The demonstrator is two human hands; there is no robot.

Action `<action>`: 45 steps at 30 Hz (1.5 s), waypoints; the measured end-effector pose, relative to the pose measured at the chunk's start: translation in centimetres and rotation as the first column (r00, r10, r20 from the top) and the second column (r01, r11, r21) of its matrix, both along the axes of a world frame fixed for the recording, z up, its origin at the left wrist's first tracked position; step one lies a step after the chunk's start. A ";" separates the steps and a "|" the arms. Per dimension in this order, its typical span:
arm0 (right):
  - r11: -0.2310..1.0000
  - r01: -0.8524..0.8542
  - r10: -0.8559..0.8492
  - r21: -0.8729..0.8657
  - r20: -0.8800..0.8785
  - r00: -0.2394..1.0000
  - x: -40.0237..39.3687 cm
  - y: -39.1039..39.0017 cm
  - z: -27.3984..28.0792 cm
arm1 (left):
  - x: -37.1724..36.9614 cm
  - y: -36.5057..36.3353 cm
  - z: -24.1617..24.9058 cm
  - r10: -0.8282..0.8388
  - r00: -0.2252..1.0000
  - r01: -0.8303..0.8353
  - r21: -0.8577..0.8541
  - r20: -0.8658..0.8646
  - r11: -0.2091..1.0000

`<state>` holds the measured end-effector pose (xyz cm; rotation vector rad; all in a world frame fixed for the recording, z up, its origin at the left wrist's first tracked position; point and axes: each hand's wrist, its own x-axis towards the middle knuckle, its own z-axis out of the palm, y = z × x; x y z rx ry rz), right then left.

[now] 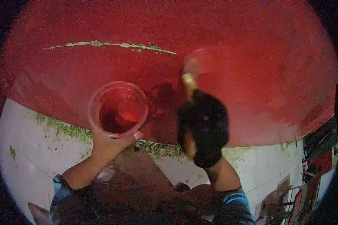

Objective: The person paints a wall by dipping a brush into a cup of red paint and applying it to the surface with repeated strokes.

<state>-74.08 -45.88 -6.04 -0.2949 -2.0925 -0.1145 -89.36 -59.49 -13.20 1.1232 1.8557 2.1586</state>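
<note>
My left hand [114, 144] is bare and wrapped round the lower side of a clear plastic tub [118, 109] with red paint inside. On my right hand [202, 127] is a black glove or cover, and its fingers are closed round a paintbrush [189, 78]. The brush points up, its blurred bristles at the red wall [251, 56]. Fresh-looking brighter red surrounds the brush on the right. A pale, chipped crack [112, 44] with green specks runs across the wall at the upper left.
Paint flakes and greenish debris [64, 127] lie along the wall's base. Below it is a pale tiled floor [30, 144]. At the lower right stand a rack-like frame [289, 202] and dark objects. A small dark round thing [182, 186] is on the floor.
</note>
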 end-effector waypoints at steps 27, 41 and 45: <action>1.000 0.008 -0.010 0.009 0.134 0.991 0.2 -4.2 2.5 | 0.7 -7.3 0.1 0.003 1.000 -0.002 -0.077 0.022 0.997; 0.916 0.385 -0.288 0.114 -0.482 0.827 4.5 0.5 2.8 | 0.8 -7.3 -0.5 0.070 0.981 -0.055 -0.086 0.178 0.995; 0.977 0.039 -0.040 -0.209 0.001 0.999 0.4 -3.5 1.2 | 1.6 -7.0 -0.1 0.098 0.966 -0.071 -0.117 0.238 0.991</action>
